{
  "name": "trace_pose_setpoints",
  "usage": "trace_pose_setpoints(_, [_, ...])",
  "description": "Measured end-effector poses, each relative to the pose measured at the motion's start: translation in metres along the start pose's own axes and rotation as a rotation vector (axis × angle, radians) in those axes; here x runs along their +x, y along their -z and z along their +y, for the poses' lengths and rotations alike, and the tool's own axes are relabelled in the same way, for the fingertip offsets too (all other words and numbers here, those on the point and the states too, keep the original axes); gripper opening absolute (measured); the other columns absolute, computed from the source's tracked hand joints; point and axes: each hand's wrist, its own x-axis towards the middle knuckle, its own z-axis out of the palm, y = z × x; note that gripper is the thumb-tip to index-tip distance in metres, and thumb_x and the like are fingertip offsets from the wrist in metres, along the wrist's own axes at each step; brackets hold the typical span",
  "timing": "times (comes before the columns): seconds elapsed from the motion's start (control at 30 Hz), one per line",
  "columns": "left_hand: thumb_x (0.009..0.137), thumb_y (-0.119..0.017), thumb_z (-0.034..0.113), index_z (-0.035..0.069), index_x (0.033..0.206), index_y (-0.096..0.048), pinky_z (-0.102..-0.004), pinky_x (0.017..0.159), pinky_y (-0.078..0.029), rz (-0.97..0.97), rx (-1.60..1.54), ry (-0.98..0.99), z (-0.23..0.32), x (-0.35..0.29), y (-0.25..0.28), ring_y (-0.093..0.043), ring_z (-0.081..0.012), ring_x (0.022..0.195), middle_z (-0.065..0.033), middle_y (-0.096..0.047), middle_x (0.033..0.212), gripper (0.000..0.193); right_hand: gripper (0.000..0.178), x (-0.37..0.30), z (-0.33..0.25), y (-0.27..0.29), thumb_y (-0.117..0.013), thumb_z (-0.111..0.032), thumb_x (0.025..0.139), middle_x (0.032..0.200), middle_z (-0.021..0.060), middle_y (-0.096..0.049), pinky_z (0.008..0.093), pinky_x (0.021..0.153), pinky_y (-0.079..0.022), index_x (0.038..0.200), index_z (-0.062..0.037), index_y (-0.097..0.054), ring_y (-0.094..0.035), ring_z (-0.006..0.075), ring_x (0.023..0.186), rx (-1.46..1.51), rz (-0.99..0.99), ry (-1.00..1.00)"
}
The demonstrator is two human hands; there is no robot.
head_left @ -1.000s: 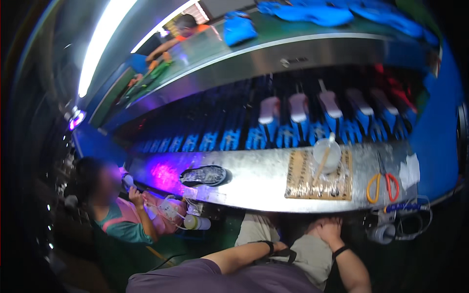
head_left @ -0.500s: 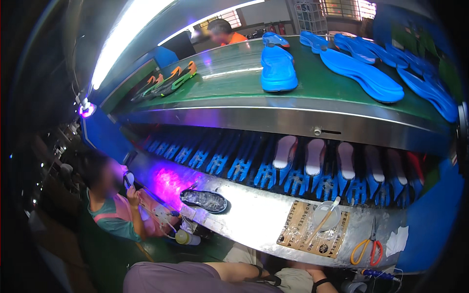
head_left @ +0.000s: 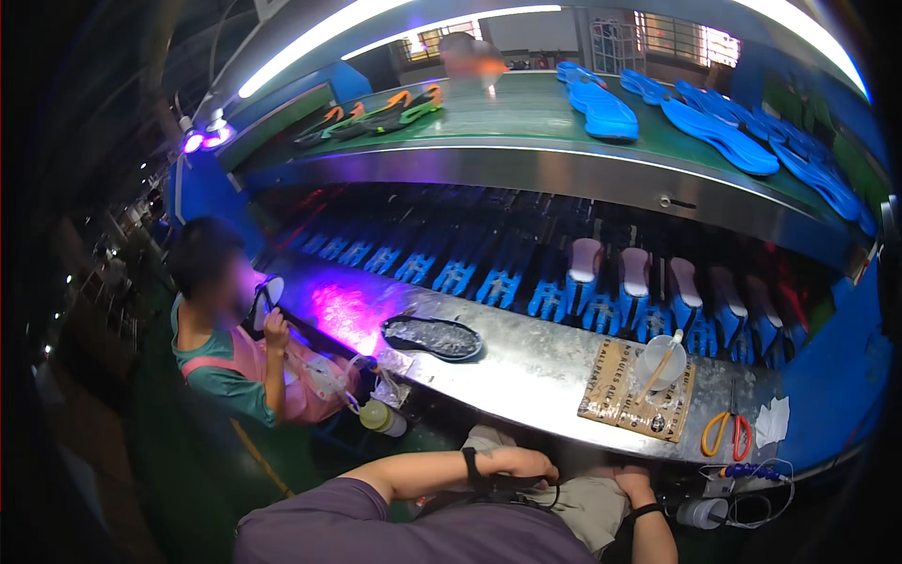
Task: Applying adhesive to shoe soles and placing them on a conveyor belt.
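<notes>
My left hand (head_left: pixel 526 464) lies over my lap, its fingers curled in; whether anything is inside them is hidden. A black band circles that wrist, and a dark cord or strap hangs just below the hand. Close to the bench's front edge, my right hand (head_left: pixel 633 480) rests low by my beige trousers (head_left: pixel 590 512), its fingers mostly out of sight. On the metal bench (head_left: pixel 526 376) a dark shoe sole (head_left: pixel 434 337) with a glossy grey top lies apart from both hands. A translucent cup (head_left: pixel 665 365) with a brush (head_left: pixel 655 376) across it stands on a cardboard sheet (head_left: pixel 601 406).
Scissors (head_left: pixel 727 434) with orange and red handles lie at the bench's right. Shoe forms (head_left: pixel 584 261) line a rack behind. Blue soles (head_left: pixel 719 138) sit on the green belt (head_left: pixel 507 117) above. At left, a co-worker (head_left: pixel 258 348) holds a shoe part (head_left: pixel 267 299) near a white bottle (head_left: pixel 383 418).
The whole view has shifted, and the bench items appear farther right and mostly higher. More of my forearms and my left hand now shows. The sole, cup and scissors keep their places on the bench.
</notes>
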Motion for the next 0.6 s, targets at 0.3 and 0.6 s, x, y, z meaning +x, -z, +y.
trace_pose_setpoints(0.3, [0.092,-0.067,0.013,0.001,0.117,-0.070,-0.0378,0.082,-0.057,0.929,0.370,-0.109,0.117,-0.205,0.242,-0.074,-0.0294,0.091,-0.0164,-0.074,0.103,0.028,0.033,-0.103,-0.051,0.100,-0.065,-0.020,0.084,0.106,0.0249,-0.072,0.0479,0.093,-0.054,0.110,-0.0014,-0.073,-0.068,0.0419,0.101,0.108,0.058,0.169])
trace_pose_setpoints(0.6, [0.081,-0.076,0.026,0.001,0.099,-0.068,-0.0508,0.085,-0.051,1.841,1.170,0.417,0.057,-0.282,0.475,-0.062,-0.0419,0.099,-0.0242,-0.061,0.103,0.031,0.011,-0.125,-0.126,0.192,-0.068,-0.001,0.080,0.084,0.0181,-0.068,0.0431,0.074,-0.052,0.091,0.0011,-0.070,-0.066,0.0381,0.080,0.189,0.498,0.427])
